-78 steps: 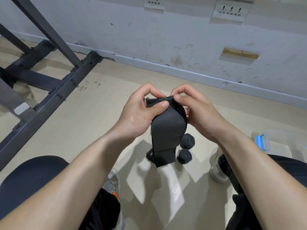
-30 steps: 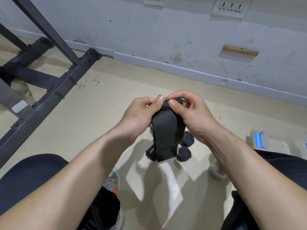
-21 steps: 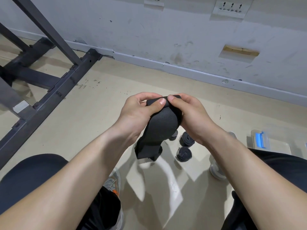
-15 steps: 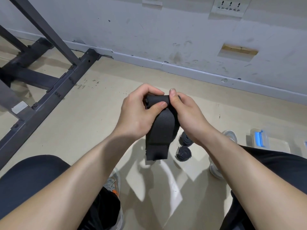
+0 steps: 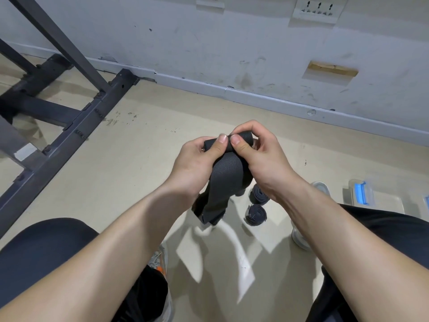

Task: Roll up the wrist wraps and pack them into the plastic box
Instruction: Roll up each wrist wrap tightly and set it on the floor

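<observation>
Gripping the half-rolled wrist wrap [image 5: 226, 180] in curled fingers of left hand [image 5: 192, 163] and right hand [image 5: 264, 159], holding it above two rolled wraps [image 5: 256, 214] on the floor [image 5: 139, 170], left of the plastic box [image 5: 376, 201].

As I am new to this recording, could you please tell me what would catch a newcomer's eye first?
At the centre, the left hand and right hand pinch a black wrist wrap, its top rolled and its tail hanging down. Just below them, rolled wraps lie on the floor, and a clear plastic box with a blue latch sits at the right edge.
</observation>
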